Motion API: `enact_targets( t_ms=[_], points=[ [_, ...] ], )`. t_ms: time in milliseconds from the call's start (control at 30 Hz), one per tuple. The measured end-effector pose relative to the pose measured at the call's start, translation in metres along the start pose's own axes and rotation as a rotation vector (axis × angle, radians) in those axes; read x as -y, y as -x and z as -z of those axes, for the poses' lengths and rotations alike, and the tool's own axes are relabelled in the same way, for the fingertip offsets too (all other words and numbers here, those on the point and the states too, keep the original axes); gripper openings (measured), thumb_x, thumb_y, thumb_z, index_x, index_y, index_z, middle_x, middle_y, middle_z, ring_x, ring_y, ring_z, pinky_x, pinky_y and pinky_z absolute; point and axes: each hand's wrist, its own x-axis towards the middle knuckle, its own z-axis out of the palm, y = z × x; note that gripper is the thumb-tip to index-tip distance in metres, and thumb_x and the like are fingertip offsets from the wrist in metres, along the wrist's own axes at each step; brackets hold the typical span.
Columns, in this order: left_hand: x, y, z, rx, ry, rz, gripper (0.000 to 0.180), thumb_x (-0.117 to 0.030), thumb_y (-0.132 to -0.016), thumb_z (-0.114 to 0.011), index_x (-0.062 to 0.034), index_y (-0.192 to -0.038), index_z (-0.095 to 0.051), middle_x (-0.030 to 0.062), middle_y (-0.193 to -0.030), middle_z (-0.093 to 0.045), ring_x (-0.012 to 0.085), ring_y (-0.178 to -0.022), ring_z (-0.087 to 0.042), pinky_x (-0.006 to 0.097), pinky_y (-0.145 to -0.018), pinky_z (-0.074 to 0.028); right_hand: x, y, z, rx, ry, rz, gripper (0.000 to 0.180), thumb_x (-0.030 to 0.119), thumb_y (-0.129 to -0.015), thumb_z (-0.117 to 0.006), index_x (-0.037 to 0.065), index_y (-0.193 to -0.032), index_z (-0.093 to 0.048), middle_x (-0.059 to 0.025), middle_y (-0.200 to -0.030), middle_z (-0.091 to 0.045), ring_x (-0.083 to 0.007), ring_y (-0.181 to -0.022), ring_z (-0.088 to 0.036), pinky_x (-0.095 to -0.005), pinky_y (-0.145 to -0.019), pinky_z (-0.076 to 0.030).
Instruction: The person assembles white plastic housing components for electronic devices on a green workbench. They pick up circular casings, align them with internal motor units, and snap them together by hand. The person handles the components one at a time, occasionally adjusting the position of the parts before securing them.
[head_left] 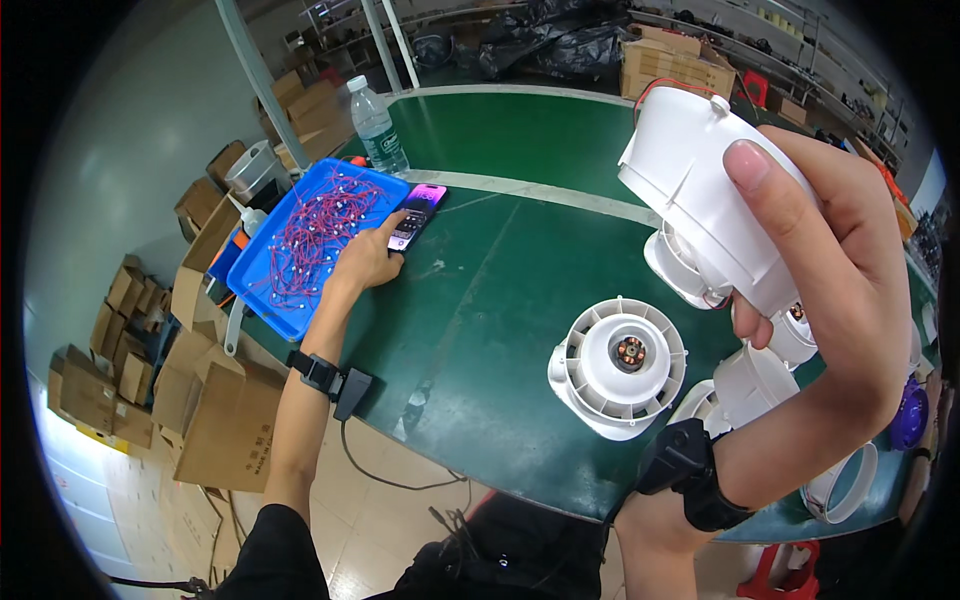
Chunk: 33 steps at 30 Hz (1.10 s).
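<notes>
My right hand (830,230) is closed round a white plastic fan housing (700,170), raised above the right side of the table and tilted. A thin red wire runs along the housing's upper edge. On the left, my left hand (368,262) reaches to a smartphone (428,205) with a lit purple screen; its index finger is stretched out and touches the screen. The phone lies against the edge of a blue tray (240,275) holding a tangle of red-and-dark wires (315,235) with small white connectors. Another white fan housing (590,390), copper motor windings at its centre, rests on the table between my hands.
More white housings (757,385) crowd the table's right side, with a white ring (845,490) near its edge. A water bottle (377,125) stands behind the tray on the green table (470,270). Cardboard boxes (225,425) fill the floor at left; a red stool (785,572) is below.
</notes>
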Motion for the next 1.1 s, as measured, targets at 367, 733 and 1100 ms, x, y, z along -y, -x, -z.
enact_targets(
  t_ms=[367, 733, 1100],
  points=[
    [-0.002, -0.005, 0.009, -0.108, 0.014, -0.017, 0.07, -0.012, -0.078, -0.064, -0.022, -0.145, -0.045, 0.0254, -0.093, -0.07, 0.0433, -0.091, -0.069, 0.052, -0.083, -0.055, -0.002, -0.005, 0.0, 0.036, 0.019, -0.023, 0.043, 0.032, -0.096, -0.066, -0.004, -0.119, -0.063, -0.0119, -0.073, -0.067, -0.0112, -0.043, -0.056, -0.0225, -0.039, -0.042],
    [-0.173, 0.03, 0.146, -0.292, 0.765, -0.613, 0.043, -0.035, -0.101, -0.053, -0.007, -0.133, -0.058, 0.008, -0.1, -0.069, 0.0149, -0.096, -0.064, 0.03, -0.078, -0.051, 0.001, -0.029, -0.01, 0.189, -0.088, 0.054, 0.039, 0.025, -0.096, -0.06, -0.006, -0.12, -0.061, -0.0104, -0.076, -0.067, -0.0085, -0.044, -0.054, -0.0213, -0.039, -0.04],
    [-0.247, 0.034, 0.112, -0.247, 1.147, -0.925, 0.077, -0.051, -0.092, -0.062, 0.0068, -0.137, -0.04, 0.0351, -0.122, -0.059, 0.0453, -0.115, -0.061, 0.047, -0.098, -0.048, 0.008, -0.024, -0.007, 0.145, 0.128, -0.017, 0.046, 0.023, -0.092, -0.062, -0.003, -0.129, -0.056, -0.0114, -0.107, -0.066, -0.0128, -0.084, -0.065, -0.023, -0.068, -0.05]
  ],
)
